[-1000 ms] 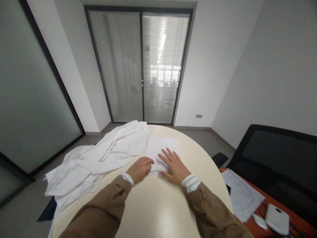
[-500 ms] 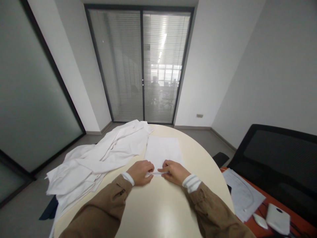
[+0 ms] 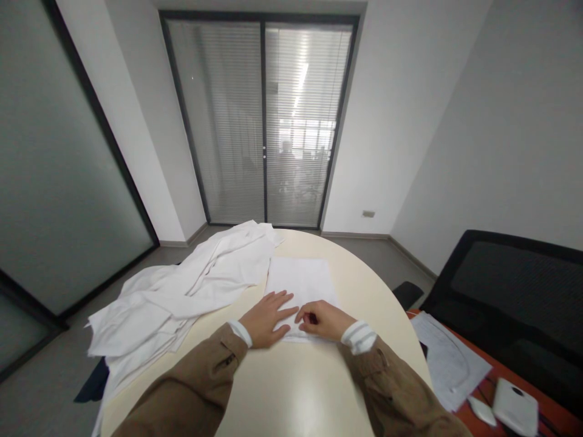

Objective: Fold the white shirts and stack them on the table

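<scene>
A folded white cloth (image 3: 303,276) lies flat on the pale round table (image 3: 282,388). My left hand (image 3: 266,318) rests palm down on its near left part, fingers spread. Beside it, my right hand (image 3: 325,318) is over the near right part of the cloth, its fingers curled and the thumb bent in toward the index finger. Whether these fingertips pinch any fabric is hidden. The near edge of the cloth shows just below both hands.
A loose heap of white garments (image 3: 191,291) covers the table's left side and hangs over its edge. At right stand a black mesh chair (image 3: 514,291) and a red surface with papers (image 3: 449,358), a white mouse (image 3: 481,411) and a white device (image 3: 514,406).
My left hand has gone from gripping the cloth's near edge to lying spread on top. The near edge now reaches closer to me, and my right hand has shifted slightly right.
</scene>
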